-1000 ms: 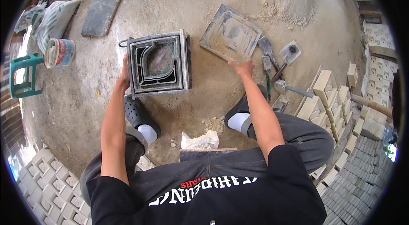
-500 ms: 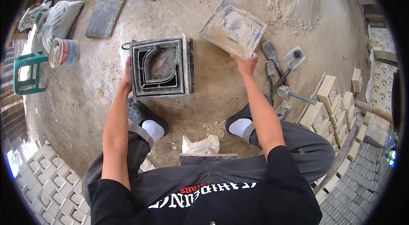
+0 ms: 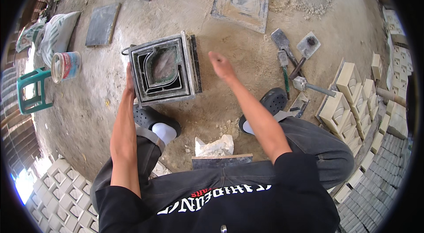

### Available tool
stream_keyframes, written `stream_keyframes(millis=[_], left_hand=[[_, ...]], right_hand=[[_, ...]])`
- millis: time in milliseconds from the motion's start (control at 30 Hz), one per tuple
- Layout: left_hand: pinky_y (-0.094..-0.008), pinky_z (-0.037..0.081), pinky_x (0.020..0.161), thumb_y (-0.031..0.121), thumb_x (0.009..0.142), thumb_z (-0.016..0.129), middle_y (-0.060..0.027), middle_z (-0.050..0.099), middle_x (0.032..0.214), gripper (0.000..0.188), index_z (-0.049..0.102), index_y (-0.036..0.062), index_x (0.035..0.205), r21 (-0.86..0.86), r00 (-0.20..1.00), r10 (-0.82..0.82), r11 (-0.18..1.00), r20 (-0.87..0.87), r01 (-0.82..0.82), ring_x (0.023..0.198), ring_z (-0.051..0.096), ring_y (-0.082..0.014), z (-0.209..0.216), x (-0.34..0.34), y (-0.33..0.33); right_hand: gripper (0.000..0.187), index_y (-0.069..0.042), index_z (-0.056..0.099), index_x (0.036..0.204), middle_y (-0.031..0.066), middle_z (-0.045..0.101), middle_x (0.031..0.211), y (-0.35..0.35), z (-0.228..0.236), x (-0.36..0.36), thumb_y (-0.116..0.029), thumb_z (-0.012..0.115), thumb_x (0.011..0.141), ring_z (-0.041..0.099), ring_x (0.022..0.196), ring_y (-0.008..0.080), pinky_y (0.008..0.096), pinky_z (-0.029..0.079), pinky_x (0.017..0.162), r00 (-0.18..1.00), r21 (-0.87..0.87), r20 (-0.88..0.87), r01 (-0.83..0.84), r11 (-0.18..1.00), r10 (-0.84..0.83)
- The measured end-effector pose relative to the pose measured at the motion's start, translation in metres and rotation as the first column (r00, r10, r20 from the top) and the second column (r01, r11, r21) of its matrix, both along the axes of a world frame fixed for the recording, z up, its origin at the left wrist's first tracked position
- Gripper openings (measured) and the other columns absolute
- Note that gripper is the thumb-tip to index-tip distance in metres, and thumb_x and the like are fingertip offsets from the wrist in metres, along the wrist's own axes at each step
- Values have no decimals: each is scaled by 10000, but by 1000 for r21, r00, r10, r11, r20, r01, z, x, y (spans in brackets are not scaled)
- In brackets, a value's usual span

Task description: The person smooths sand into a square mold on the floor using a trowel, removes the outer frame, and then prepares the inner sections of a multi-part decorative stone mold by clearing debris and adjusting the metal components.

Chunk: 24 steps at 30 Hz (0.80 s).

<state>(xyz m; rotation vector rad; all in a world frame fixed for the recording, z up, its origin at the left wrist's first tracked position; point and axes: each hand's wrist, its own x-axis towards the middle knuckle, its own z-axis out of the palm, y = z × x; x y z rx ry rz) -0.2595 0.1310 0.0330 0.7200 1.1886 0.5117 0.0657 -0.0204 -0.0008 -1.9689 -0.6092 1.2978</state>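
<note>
L hand (image 3: 129, 78) is bracing the left side of the metal mould (image 3: 187, 62), which is standing on the floor (image 3: 88, 87), prob. for steadiness, while R hand (image 3: 222, 66) is hovering seemingly empty just off its right side, can't tell if either's fingers are apart, & hand tools (image 3: 282, 58) are lying nearby, prob. for quick reach.

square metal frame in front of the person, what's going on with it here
A seated person has the left hand against the near-left side of the square metal frame, which has a curved inner shape. The right hand hovers to the right of the frame, apart from it, with nothing visible in it. A dusty square board lies farther off, beyond the right hand.
</note>
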Motion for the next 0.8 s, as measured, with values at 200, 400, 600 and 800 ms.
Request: stream_keyframes(millis=[200,400,600,800], left_hand=[[-337,486,957,579,993,288,-82,616,1230,665,489,68,1369,7,996,53,999,65,-53,1046,614,-205,-29,-18,7],[-309,515,871,553,998,326,-59,649,1153,614,538,77,1322,34,973,206,977,104,-211,957,632,-169,-47,-23,4],[-320,507,898,593,982,314,-62,638,1182,655,524,85,1338,-63,975,207,977,79,-202,991,625,-186,-25,9,-20],[-357,513,914,672,943,295,-90,633,1193,746,499,91,1364,-70,993,110,991,-38,-112,1011,627,-218,-2,27,-26]], right_hand=[[720,53,575,1252,239,569,1302,2,-18,-73,-587,483,936,512,1259,346,371,379,1059,983,279,-137,159,947,-124],[743,34,516,1319,296,532,1268,12,-26,-79,-590,512,916,495,1214,403,437,374,1033,975,117,-119,200,973,-186],[767,50,556,1272,316,526,1241,1,-38,-85,-616,530,894,491,1192,418,438,368,1028,953,105,98,276,956,-286],[846,70,573,1255,335,507,1246,-6,-28,-70,-680,522,865,463,1220,424,442,336,1057,950,64,68,302,951,-306]])
